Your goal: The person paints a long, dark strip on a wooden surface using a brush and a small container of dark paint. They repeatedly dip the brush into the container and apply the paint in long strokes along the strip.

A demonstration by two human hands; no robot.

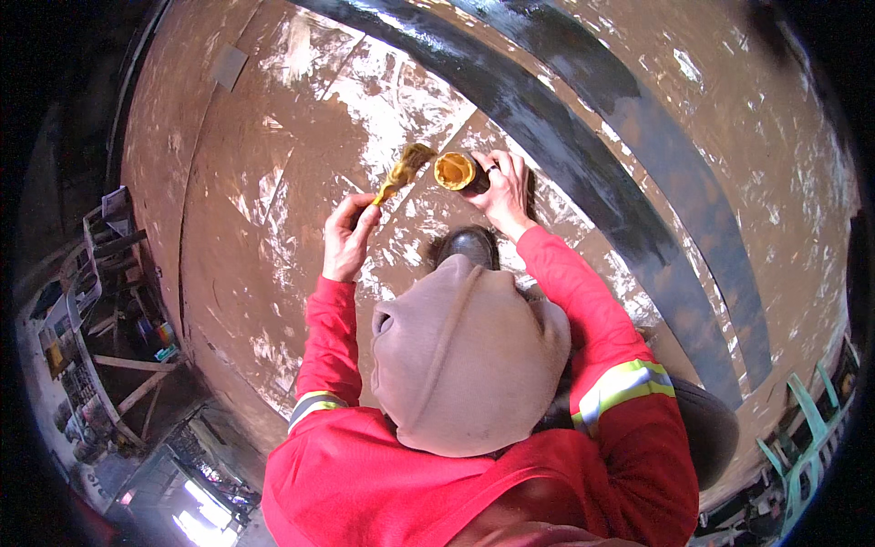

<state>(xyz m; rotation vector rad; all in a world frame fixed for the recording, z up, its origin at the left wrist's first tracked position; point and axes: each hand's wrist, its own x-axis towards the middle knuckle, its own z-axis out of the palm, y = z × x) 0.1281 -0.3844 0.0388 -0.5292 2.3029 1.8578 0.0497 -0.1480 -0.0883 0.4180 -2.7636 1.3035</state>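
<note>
My left hand (346, 239) grips the handle of a paintbrush (404, 170) whose bristles are loaded with yellow-brown paint. The brush tip points up and to the right, close to a small open can (453, 170) of the same yellow-brown paint. My right hand (507, 189), a ring on one finger, holds that can tilted toward the brush. Both hands hover over a big curved brown surface (273, 182) with scraped white patches. Red sleeves with reflective bands lead back to a beige hood (465, 356).
Two wide black bands (583, 155) sweep across the brown surface to the right of the hands. A dark boot toe (469, 244) rests just below the can. Wooden frames and clutter (109, 301) lie far below at the left, green framing (807, 438) at the lower right.
</note>
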